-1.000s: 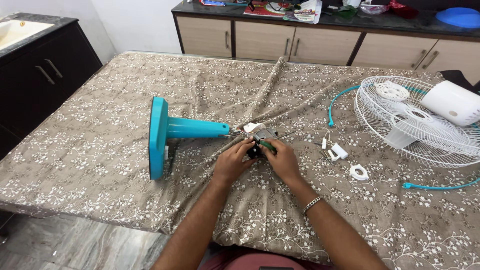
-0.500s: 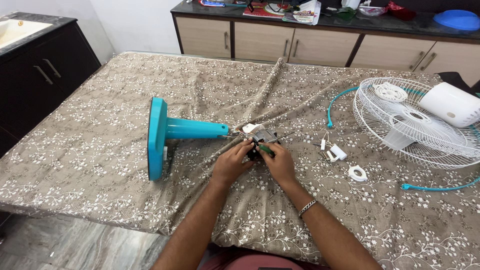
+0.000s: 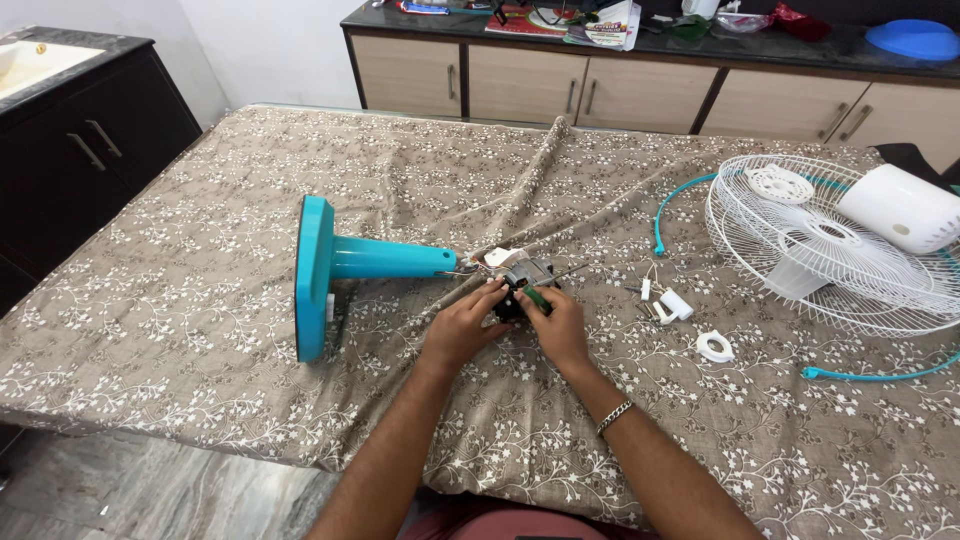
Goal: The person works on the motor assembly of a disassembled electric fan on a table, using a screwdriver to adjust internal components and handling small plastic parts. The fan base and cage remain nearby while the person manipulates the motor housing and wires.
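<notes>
At centre frame, the left hand (image 3: 462, 328) and right hand (image 3: 553, 325) cover most of the fan motor (image 3: 524, 278), so we cannot tell their grip. The white fan guard (image 3: 800, 240) and blue dish (image 3: 915, 38) are cut off by the right edge; the sink (image 3: 30, 62) by the upper left. Countertop items (image 3: 600, 20), top centre, are too small to identify.

I see home room: table (image 3: 200, 330) under floral cloth (image 3: 420, 180), wooden cabinets (image 3: 600, 95) with cluttered dark counter (image 3: 800, 45), sink unit (image 3: 40, 60) at left
</notes>
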